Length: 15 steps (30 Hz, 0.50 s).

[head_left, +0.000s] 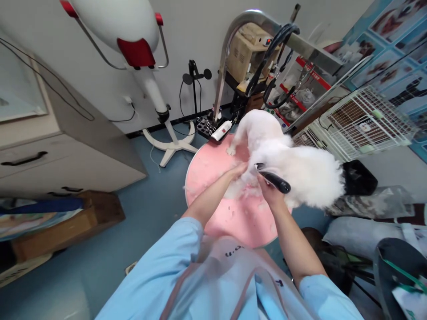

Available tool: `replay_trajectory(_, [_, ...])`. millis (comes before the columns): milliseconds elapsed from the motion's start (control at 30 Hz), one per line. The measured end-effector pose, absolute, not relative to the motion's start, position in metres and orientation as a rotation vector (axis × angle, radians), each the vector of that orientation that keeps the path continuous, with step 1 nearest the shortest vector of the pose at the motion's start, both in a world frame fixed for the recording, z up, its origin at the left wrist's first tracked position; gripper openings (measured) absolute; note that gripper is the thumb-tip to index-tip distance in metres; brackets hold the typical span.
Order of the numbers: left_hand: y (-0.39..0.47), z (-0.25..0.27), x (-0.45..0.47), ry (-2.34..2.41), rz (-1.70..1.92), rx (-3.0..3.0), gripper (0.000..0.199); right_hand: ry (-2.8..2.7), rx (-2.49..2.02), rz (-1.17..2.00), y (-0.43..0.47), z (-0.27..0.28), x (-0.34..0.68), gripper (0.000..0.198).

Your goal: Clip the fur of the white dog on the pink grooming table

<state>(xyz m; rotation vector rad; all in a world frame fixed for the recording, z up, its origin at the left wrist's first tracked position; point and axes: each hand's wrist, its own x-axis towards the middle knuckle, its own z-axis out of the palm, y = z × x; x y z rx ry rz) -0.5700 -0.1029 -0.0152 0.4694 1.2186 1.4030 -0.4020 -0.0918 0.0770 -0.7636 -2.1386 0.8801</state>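
Right hand: closed round the black clipper, blade end turned in against the fur, handle end pointing right.
Left hand: pressed into the white fur just left of the clipper's blade end; fingertips partly hidden, so impossible to tell how far closed or whether gripping a leg.
White dog: up on the surface, spread from the far side across to the right; coat close at the far end, long and fluffy at the right, jutting past the edge there. One paw set down at the far left.
Pink round surface: pale-rimmed, scattered with loose white tufts near the hands.
Black tray: at the far edge, loaded with scissors and a white tube.
Metal post: rising behind the tray and bent over to the right, hung with black loops.
White stand: splayed feet on the blue floor, left of the surface.
White cage: over at the right, beyond the fluffy end.
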Motion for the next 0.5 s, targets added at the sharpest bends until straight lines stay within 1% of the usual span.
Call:
replay_trajectory(67, [-0.106,-0.013,-0.562,1.201,1.344,0.431,0.027,-2.145,-0.802,0.931,-0.094,0.078,-0.401,0.035])
replay_trajectory(167, [-0.11,-0.008,-0.552,1.156,1.261,0.38,0.027,-2.121,-0.832,1.108,-0.098,0.077,-0.4,0.041])
replay_trajectory(300, [-0.114,-0.004,-0.545,1.086,1.197,0.385,0.031,-2.058,-0.955,1.174,-0.103,0.08,-0.393,0.039])
replay_trajectory(367, [-0.116,-0.003,-0.541,1.079,1.172,0.387,0.034,-2.079,-1.006,1.263,-0.107,0.083,-0.388,0.037])
replay_trajectory(433, [-0.119,-0.003,-0.536,1.05,1.225,0.381,0.033,-2.115,-0.948,1.364,-0.115,0.086,-0.381,0.036])
replay_trajectory(500, [-0.124,-0.003,-0.529,0.987,1.336,0.395,0.029,-2.118,-0.839,1.361,-0.121,0.09,-0.371,0.035])
